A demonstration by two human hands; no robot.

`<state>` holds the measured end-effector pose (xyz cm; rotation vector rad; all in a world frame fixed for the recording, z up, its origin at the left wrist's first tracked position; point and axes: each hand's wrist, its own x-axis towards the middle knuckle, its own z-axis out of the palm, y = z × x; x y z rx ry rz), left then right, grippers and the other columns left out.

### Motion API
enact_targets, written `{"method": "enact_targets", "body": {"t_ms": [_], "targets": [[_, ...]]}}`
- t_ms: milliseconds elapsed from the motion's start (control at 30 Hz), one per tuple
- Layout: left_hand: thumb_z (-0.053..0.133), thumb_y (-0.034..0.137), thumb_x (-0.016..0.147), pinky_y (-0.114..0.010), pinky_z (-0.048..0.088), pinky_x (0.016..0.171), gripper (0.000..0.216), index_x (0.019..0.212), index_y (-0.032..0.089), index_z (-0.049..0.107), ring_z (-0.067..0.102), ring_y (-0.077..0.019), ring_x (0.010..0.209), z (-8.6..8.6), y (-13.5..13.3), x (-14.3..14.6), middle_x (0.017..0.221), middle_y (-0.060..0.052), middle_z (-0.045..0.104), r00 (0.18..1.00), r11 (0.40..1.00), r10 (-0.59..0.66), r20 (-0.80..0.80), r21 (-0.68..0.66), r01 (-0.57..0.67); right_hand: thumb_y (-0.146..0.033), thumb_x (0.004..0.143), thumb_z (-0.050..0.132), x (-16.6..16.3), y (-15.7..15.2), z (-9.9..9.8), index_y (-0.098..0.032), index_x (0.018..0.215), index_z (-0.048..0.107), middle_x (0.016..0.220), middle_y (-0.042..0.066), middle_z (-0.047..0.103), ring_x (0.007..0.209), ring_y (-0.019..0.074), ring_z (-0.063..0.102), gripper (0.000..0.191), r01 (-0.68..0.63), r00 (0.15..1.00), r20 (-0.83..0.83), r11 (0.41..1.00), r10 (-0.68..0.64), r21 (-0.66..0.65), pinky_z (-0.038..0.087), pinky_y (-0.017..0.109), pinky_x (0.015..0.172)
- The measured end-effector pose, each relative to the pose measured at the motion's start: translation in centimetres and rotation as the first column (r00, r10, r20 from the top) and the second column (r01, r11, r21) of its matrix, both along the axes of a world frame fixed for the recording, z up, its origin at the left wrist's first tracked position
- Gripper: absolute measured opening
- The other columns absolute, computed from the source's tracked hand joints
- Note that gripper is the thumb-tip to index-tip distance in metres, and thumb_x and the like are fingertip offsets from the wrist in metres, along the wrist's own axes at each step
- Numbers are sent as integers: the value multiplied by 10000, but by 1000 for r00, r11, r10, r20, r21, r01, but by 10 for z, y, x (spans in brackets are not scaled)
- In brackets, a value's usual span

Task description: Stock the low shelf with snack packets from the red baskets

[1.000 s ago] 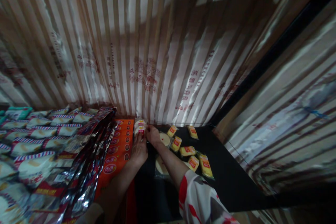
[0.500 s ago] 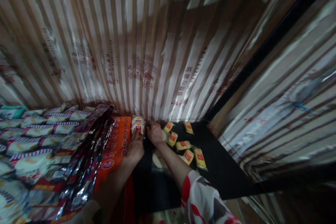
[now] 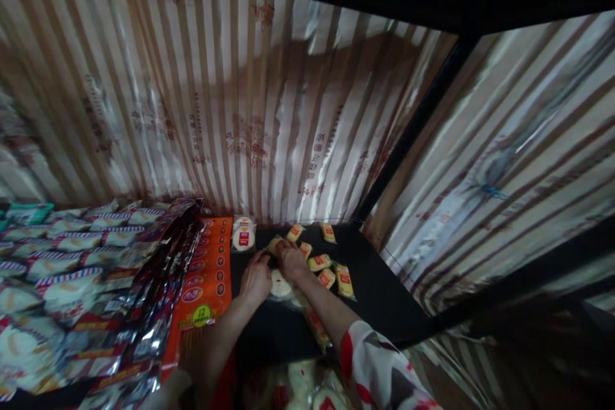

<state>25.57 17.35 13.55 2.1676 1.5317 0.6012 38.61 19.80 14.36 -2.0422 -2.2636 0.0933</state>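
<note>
My right hand (image 3: 292, 261) is closed on a wrapped round cake (image 3: 275, 245), which is pale and partly covered by the fingers. Against the near left side of that packet, my left hand (image 3: 258, 274) has its fingers curled round the edge. Just below the hands, another white round cake (image 3: 280, 284) in clear wrapping lies on the black shelf (image 3: 379, 298). Beyond my left hand, a white round cake with a red label (image 3: 243, 235) lies flat by the wall. Several small yellow packets (image 3: 319, 262) are scattered to the right of my right hand.
To the left lie an orange printed packet strip (image 3: 204, 282), dark shiny packets (image 3: 158, 288) and rows of white bags with striped tops (image 3: 72, 285). More wrapped cakes (image 3: 331, 397) show at the bottom. Behind rises a corrugated wall (image 3: 250, 90), with a black post (image 3: 408, 134) at the right.
My left hand has left the labelled cake by the wall and come right and nearer, beside my right hand. A wrapped cake now shows between the hands. The view has shifted.
</note>
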Motion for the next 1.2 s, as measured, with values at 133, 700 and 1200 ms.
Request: {"method": "enact_targets", "body": {"t_ms": [133,700,1200], "targets": [[383,70,789,-284,364,1017,407,1153,102,561,474,-189,1191,5,-6,-8,1303,-139,489,999,999,34,2,-5,-34,-69,801,419,0,-4,11,-156,1042,592,1080,122,620,973,198,580,309,52,997,-65,999,-51,6,417,271,797],[534,154,786,-317,445,897,229,1002,163,609,607,-180,966,17,-6,-25,1013,-74,669,721,947,318,616,-235,-218,-125,819,456,-1,-14,69,-167,1026,634,924,49,678,820,136,616,276,-209,828,-508,971,237,113,459,235,745],[502,87,810,-236,554,700,85,820,122,579,638,-87,651,11,-14,-27,746,-44,646,151,671,740,655,-733,-108,-159,774,517,-48,-6,6,-167,1121,493,871,30,647,695,118,622,348,127,387,-873,954,-299,-270,485,205,584]]}}
